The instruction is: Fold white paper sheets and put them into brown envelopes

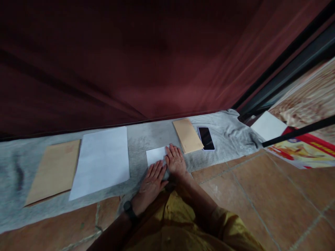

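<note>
A small white sheet of paper [155, 155], perhaps folded, lies flat on the grey cloth in front of me. My left hand [154, 179] rests on its near edge, palm down with the fingers stretched out. Across its right side lies my right hand [176, 162], also flat, fingers extended. Part of the paper is hidden under both hands. Just beyond my right hand is a brown envelope [187, 135]. To the left of my hands lies a stack or sheet of large white paper [102, 162], partly overlapping another brown envelope [54, 170].
A smartphone [206, 138] lies by the right envelope on the grey cloth [138, 136]. Dark red fabric [157, 69] hangs behind. At right are a black metal bar [298, 131], a white item [269, 125] and a red-and-yellow printed box or sheet [306, 150]. Tiled floor [248, 188] lies in front.
</note>
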`<state>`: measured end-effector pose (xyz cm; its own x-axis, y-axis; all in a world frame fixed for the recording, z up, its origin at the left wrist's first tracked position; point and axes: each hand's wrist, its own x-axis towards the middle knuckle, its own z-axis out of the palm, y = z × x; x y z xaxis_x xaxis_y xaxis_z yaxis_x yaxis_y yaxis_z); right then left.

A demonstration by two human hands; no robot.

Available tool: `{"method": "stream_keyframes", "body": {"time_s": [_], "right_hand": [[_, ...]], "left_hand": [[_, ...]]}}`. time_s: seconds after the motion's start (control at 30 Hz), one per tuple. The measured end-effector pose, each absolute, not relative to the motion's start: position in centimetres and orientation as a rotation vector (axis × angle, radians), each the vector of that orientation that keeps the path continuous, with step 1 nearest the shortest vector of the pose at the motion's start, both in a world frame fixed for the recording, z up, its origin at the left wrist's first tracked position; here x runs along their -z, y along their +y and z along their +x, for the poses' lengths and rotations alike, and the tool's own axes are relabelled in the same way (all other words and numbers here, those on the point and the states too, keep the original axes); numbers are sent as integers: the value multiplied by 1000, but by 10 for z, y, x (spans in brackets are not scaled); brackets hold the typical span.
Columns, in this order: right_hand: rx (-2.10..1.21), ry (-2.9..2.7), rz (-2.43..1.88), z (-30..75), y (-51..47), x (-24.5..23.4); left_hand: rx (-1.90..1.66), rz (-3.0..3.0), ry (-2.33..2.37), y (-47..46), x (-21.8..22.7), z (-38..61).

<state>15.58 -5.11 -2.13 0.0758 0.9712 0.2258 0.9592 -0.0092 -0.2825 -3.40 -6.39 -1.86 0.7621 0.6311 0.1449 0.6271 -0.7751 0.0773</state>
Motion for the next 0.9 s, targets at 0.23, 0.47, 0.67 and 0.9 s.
{"method": "stream_keyframes", "body": {"time_s": [0.23, 0.47, 0.67, 0.9], "right_hand": [[-23, -1891, -1987, 155, -52, 24], [-40, -1862, -2001, 155, -54, 20], [-96, -1694, -2105, 154, -55, 11], [-155, -1521, -2189, 160, -36, 12]], "left_hand": [[-321, 2893, 1022, -64, 25, -58], [-351, 2848, 1201, -70, 21, -76], [-381, 2804, 1377, -74, 21, -71], [-435, 2799, 1364, -78, 27, -69]]}}
